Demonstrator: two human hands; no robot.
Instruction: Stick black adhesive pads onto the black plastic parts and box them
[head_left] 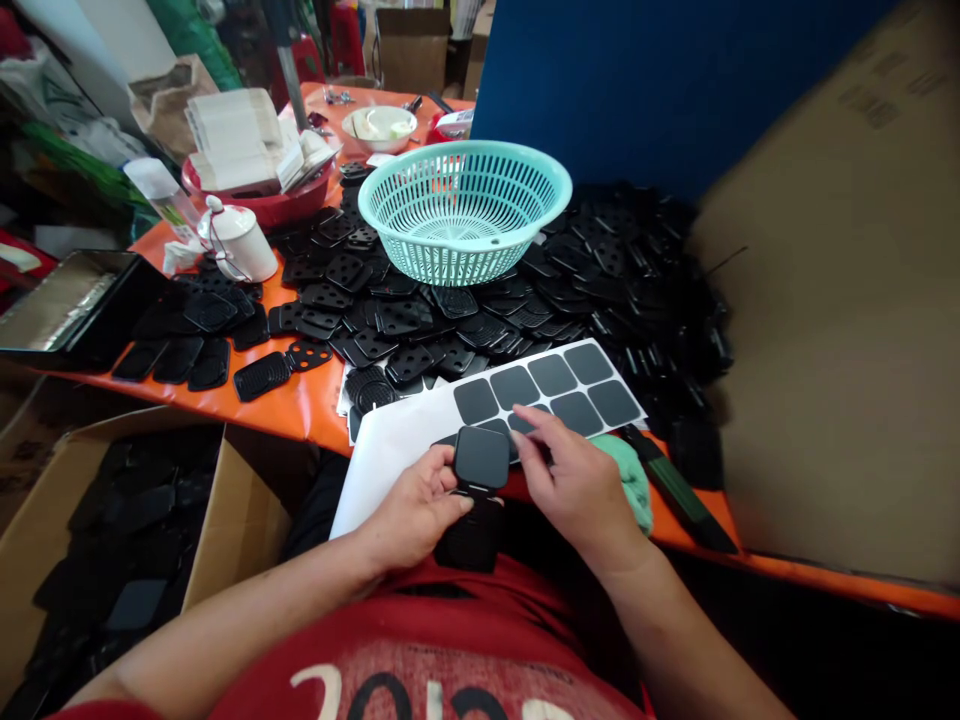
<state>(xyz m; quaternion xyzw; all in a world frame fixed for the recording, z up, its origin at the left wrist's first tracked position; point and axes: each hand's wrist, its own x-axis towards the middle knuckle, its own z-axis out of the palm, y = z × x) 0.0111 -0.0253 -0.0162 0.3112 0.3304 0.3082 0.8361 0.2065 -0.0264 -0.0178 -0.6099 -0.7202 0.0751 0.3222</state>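
Observation:
My left hand point(416, 505) is closed on a black hinged plastic piece point(469, 535), held upright above my lap. Its upper half carries a smooth dark grey rounded-square pad point(481, 458). To the right, my right hand point(566, 480) hovers over a white sheet of dark grey rounded-square stickers point(574, 412). Thumb and index finger there point left with a gap between them, and I see nothing held. The sheet's bare white left part point(397, 440) hangs over the table edge, partly behind my left hand.
A heap of black plastic pieces point(405, 320) covers the orange table point(311, 405). On it stands a turquoise basket point(465, 240). A white lidded mug point(240, 243), a green cloth point(630, 475) and a dark green strip point(686, 495) lie around. An open carton point(240, 510) holds black pieces at lower left.

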